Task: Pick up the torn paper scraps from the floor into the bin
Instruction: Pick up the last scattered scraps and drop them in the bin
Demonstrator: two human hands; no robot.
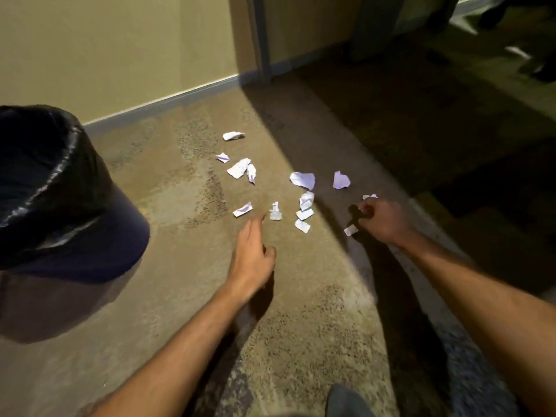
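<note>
Several white torn paper scraps [303, 179] lie scattered on the carpet ahead of me. A dark bin [54, 191] lined with a black bag stands at the left. My left hand [252, 257] is open and empty, its fingers stretched toward a small scrap [275, 212]. My right hand [380, 219] is curled, and a small white scrap [350, 230] shows at its lower edge. Another scrap [369, 196] pokes out just beyond its knuckles. Whether the hand grips a scrap is unclear.
The floor is brown patterned carpet [186, 296]. A beige wall with a grey baseboard [168, 99] runs behind the scraps. The right side lies in deep shadow, with dark furniture at the far right. My knee [346, 401] shows at the bottom edge.
</note>
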